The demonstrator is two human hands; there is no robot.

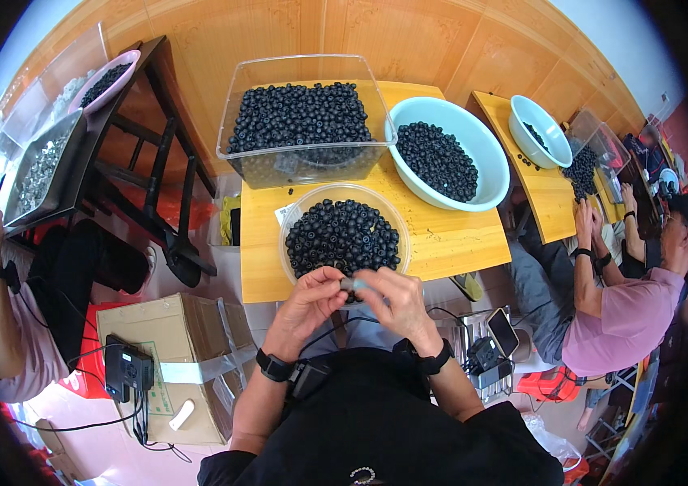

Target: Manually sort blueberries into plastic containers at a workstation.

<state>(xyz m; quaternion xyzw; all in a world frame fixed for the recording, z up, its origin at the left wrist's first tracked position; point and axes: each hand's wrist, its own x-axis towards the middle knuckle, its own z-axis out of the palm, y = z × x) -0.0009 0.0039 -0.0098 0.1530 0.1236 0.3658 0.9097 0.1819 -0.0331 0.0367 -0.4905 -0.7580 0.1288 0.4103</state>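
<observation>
My left hand (309, 301) and my right hand (390, 300) meet just in front of a round clear bowl (289, 223) heaped with small black beads (342, 235). Between the fingertips of both hands sits a small grey piece (350, 283), pinched from either side. Both wrists carry black bands. The bowl rests at the near edge of a small yellow wooden table (449, 243). Behind it stand a clear rectangular tub (305, 166) full of the same black beads and a pale blue basin (485, 154) about half full of them.
A taped cardboard box (190, 340) with a black device on it stands at my lower left. A dark wooden stool (149, 146) carries a pink bowl. One person sits at the left, another at the right at a second yellow table (542, 194) with a pale basin.
</observation>
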